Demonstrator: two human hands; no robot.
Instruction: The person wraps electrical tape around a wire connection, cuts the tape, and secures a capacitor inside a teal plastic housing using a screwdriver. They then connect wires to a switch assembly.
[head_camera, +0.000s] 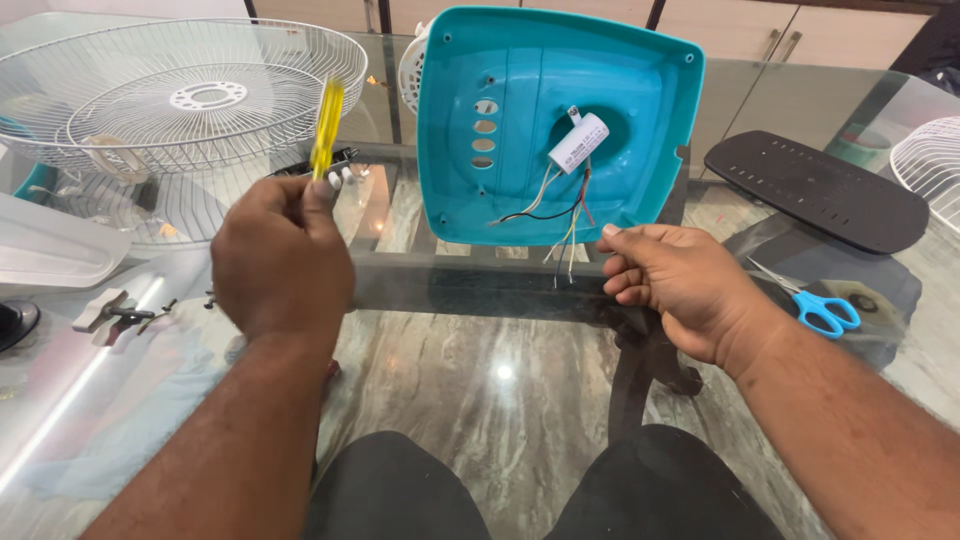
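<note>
Left hand (282, 255) clenched around a yellow screwdriver (326, 128), right hand (668, 290) gripping the upright teal fan housing (555, 125) on the glass table (480, 370).

A turquoise plastic fan housing (560, 120) stands tilted on the glass tabletop (480, 400), propped by the right hand (675, 290) at its lower right edge. Inside the housing sits a white cylindrical capacitor (578, 143), with wires hanging below it. Left of the housing lies a white wire fan guard (190, 110); the left hand (280, 255), lower left, holds a yellow-handled screwdriver (326, 128) upright. Right of the housing lies a black oval plastic base plate (815, 190), with blue-handled scissors (815, 305) in front of it.
</note>
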